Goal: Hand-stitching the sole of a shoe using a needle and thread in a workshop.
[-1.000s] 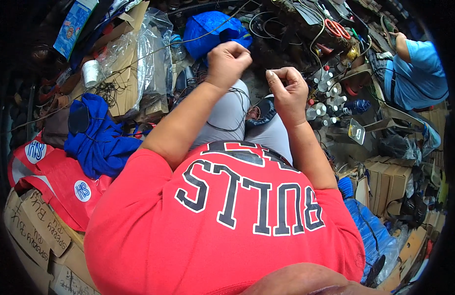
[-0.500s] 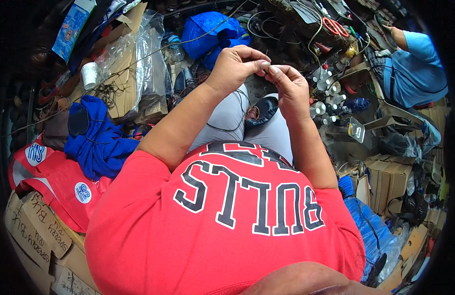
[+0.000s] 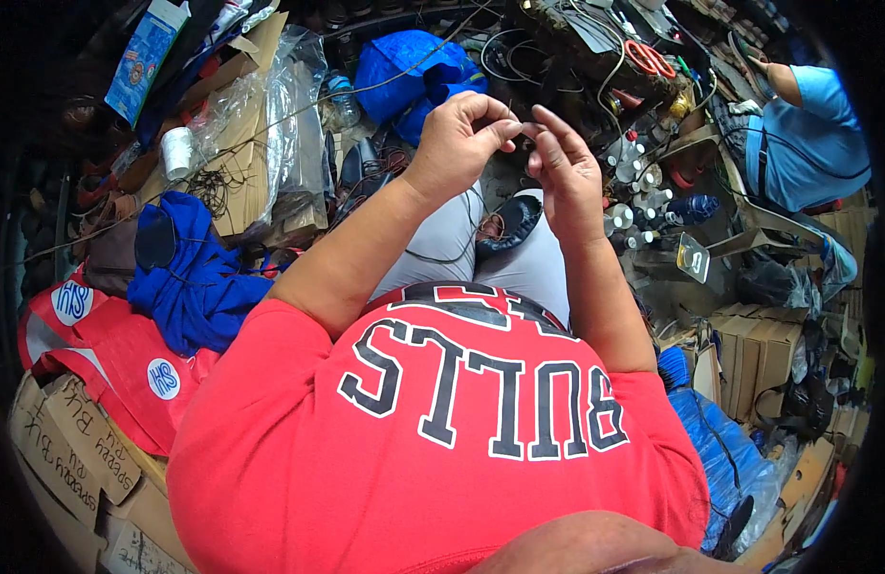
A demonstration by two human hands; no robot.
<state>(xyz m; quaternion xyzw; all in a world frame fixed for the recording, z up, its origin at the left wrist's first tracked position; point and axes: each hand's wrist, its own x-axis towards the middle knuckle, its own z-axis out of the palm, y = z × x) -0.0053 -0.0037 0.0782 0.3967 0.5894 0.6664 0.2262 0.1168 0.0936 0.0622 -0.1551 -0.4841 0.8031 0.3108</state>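
My left hand [image 3: 461, 139] is raised above my knees, thumb and forefinger pinched together on something too small to make out. Close against its fingertips is my right hand [image 3: 568, 177], its fingers loosely stretched and apart, with nothing visible gripped in them. A thin dark thread [image 3: 433, 259] loops over my grey-trousered lap below the hands. Between my knees sits a dark shoe [image 3: 514, 220], its opening showing a brownish inside. Whether the thread reaches my fingertips cannot be seen.
Left of me are a blue cloth [image 3: 189, 277], a white cup [image 3: 176, 151], flat cardboard and a red bag [image 3: 108, 359]. Several small bottles [image 3: 643, 196] stand to the right, below orange-handled scissors [image 3: 650, 59]. A person in a light-blue shirt [image 3: 810, 139] sits at far right.
My right hand's thumb and fingers have loosened from a pinch and spread apart. My left hand keeps its pinch and has hardly moved.
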